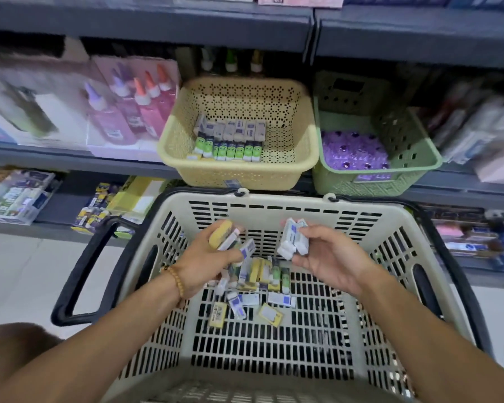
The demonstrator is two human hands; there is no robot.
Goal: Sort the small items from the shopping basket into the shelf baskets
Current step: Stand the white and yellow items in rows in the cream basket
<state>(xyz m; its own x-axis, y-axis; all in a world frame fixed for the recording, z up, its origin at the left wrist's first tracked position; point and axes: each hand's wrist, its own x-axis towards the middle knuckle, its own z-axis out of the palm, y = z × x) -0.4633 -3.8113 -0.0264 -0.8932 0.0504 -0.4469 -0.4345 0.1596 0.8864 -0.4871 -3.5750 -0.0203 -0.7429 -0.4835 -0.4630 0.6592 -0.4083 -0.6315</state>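
Note:
A beige shopping basket (274, 205) with black handles sits in front of me, with several small boxed erasers (256, 286) loose on its floor. My left hand (207, 257) is over the basket, shut on a yellow eraser and a few small white-and-blue boxes (224, 237). My right hand (329, 254) holds a small stack of white-and-blue erasers (294, 238) between thumb and fingers. On the shelf beyond stands a yellow shelf basket (297, 135) holding rows of grey and green-white erasers (230, 139). A green shelf basket (413, 141) beside it holds purple items (352, 152).
Pink glue bottles (134, 112) stand on the shelf left of the yellow basket. Boxed stationery (15, 199) fills the lower shelf at left and right. A dark shelf edge (157, 27) overhangs the baskets. White tiled floor (18, 271) lies at lower left.

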